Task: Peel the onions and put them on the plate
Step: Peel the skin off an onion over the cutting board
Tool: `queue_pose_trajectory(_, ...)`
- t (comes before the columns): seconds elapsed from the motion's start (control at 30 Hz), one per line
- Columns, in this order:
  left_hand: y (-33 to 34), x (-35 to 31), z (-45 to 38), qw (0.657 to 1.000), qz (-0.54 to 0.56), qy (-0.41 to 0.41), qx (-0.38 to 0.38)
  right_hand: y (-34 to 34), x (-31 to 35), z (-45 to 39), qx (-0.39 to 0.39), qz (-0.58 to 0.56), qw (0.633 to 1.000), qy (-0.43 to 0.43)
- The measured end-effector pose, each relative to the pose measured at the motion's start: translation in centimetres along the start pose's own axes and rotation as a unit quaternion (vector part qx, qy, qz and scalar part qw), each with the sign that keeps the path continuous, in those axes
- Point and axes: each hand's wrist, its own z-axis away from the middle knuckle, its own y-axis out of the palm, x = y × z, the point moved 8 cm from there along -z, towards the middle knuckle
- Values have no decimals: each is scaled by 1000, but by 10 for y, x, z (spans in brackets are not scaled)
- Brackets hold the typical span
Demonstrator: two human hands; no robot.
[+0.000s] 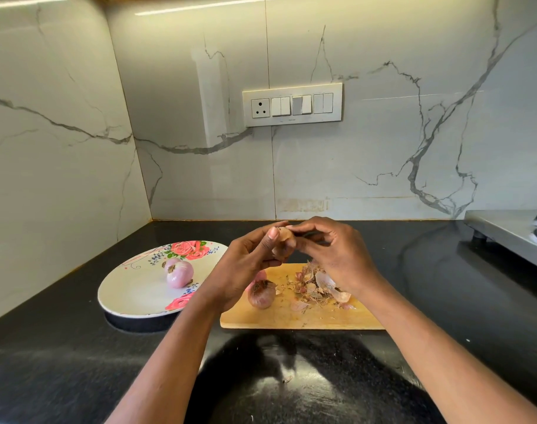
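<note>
Onion (pixel 281 243), held above the board (pixel 300 316): left hand (pixel 245 267) curled round it, right hand (pixel 334 255) pinching its skin at the top. Second onion (pixel 262 294) lay unpeeled on the board beside a peel heap (pixel 319 286); peeled onion (pixel 179 273) sat on the plate (pixel 132 289), left. Black counter (pixel 77 347), marble wall with switch panel (pixel 292 104) behind.

Two bare forearms — no sleeves, short nails

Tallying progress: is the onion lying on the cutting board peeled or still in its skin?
Still in its skin. The onion on the cutting board shows dull brown papery skin, unlike the glossy pink one on the plate.
</note>
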Motion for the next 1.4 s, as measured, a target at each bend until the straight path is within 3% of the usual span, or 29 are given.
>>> queue_pose_trajectory(0.27, -1, 3, -2, 1000, -8, -5, -10, -8, -18, -3, -62, -22, 996, 56)
queue_pose_trajectory(0.43, -2, 3, -3, 999, 43, -13, -8, -17, -31, -2, -65, 45, 992, 97)
queue_pose_trajectory(0.5, -4, 3, -4, 997, 75, -17, -11, -21, -31, 0, -38, 129, 986, 96)
queue_pose_trajectory(0.67, -6, 5, -4, 996, 85, -21, -20, -5, -41, 6, 121, 262, 950, 118)
queue_pose_trajectory(0.77, -8, 7, -5, 996, 87, -18, -25, -5, -26, 3, 83, 211, 970, 88)
queue_pose_trajectory(0.87, -10, 5, -5, 997, 66, -10, -39, -11, -13, -2, 16, 65, 994, 83)
queue_pose_trajectory(0.93, -11, 4, -5, 999, 33, -3, -43, -7, -9, -2, 17, -12, 996, 84)
queue_pose_trajectory(1.4, -11, 1, -2, 999, 27, 6, -34, -6, -1, 2, -14, -32, 999, 23)
